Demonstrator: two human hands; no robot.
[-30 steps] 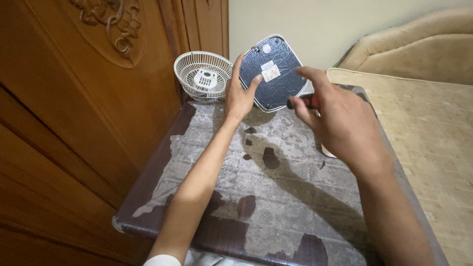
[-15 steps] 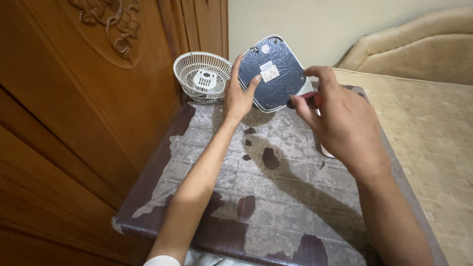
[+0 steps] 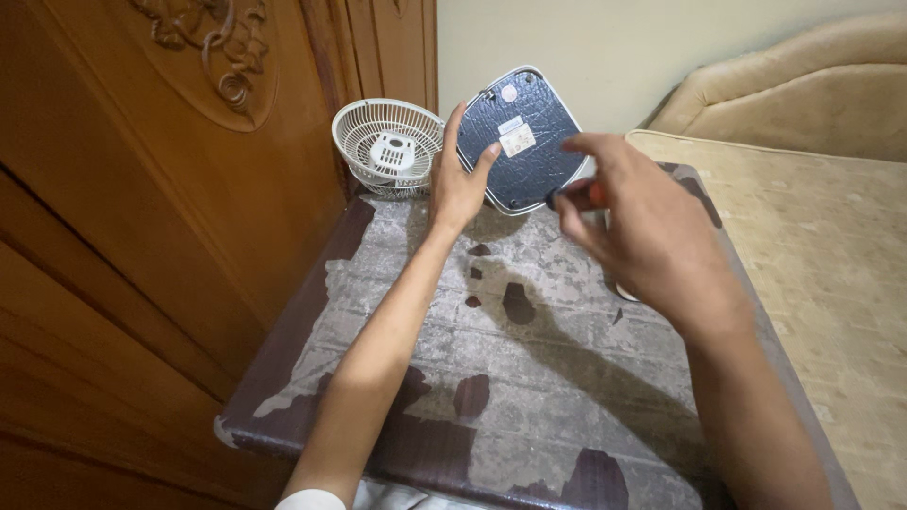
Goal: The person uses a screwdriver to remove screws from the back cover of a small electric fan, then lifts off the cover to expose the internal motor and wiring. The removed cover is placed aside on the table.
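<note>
Left hand: the left hand [image 3: 457, 181] stood fingers-up at the far end of the table, palm laid against the left edge of the fan base [image 3: 522, 137]; the thumb tip pressed on the dark underside and the fingers lay spread along the rim, steadying it.
Fan base: a rounded square plate, dark blue-grey underneath with a pale rim, tipped up on edge and leaning away from the person; a small pale label sat just right of the left thumb.
Right hand: the right hand [image 3: 635, 227] hovered just right of and nearer than the base, fingers curled, thumb and forefinger pinching a small tool.
Tool: the screwdriver handle [image 3: 573, 196], dark with a red part, showed only between the fingers; its tip met the lower right edge of the base, though whether it touched could not be told.
Fan guard: a white wire fan guard [image 3: 388, 144] lay just left of the left hand, against the carved wooden door [image 3: 170, 161].
Table: a table [image 3: 529, 378] with a worn, peeling grey top and dark brown patches lay under both forearms.
Beyond the right hand: a beige mattress [image 3: 831, 246] ran along the table's right side.
</note>
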